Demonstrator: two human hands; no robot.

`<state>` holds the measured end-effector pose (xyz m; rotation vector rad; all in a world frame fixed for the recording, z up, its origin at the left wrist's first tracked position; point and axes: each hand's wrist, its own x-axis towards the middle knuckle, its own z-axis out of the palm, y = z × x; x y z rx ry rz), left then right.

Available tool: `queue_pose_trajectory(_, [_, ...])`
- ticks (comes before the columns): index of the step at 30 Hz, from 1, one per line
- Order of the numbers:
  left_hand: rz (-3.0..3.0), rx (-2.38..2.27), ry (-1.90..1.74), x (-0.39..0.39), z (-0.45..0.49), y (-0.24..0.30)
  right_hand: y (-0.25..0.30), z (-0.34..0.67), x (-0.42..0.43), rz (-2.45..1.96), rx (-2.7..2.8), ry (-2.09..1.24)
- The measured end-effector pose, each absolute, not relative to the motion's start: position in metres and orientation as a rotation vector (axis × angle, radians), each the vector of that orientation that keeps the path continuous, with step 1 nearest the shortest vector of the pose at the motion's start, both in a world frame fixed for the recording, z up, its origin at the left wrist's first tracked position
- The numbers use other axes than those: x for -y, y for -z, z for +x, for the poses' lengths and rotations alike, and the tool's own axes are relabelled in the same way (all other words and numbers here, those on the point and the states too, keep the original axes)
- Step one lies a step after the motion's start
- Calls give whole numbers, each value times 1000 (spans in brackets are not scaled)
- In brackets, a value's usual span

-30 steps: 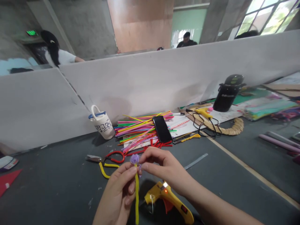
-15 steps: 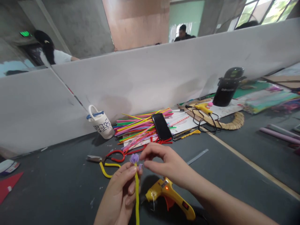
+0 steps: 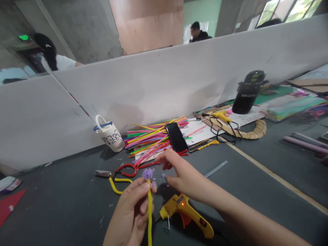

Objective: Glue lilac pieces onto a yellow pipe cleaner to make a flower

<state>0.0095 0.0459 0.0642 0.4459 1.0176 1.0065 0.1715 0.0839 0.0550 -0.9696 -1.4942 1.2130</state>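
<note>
Our left hand's (image 3: 131, 208) grip is closed on the yellow stem (image 3: 150, 215), pinching it just below the purple flower (image 3: 147, 174); holding it there probably keeps the bloom steady and exposed. Our right hand (image 3: 183, 171) hovers beside it, thumb and fingers parted, nothing clearly held; purple bits (image 3: 163, 175) show near the thumb. The glue gun (image 3: 189, 213) rests on the surface (image 3: 66, 198) below, presumably for easy reach.

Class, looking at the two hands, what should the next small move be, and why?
Probably the right hand should reach in and clear the small purple pieces beside the purple tuft: the left hand holds the yellow stem just beneath the tuft, while the right hand is open and apart from it.
</note>
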Motion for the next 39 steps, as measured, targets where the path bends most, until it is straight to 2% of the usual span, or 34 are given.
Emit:
queue_pose_trajectory(6, [357,-1035,-1043,-43,12,-65,-73,169,-70,-867,1591,-1253])
queue_pose_trajectory(17, [449,-992,-958,-41,12,-65,-78,171,-61,-906,1631,-949])
queue_pose_trajectory(39, [556,-1044,-922,-39,11,-64,-76,170,-60,-978,1759,-747])
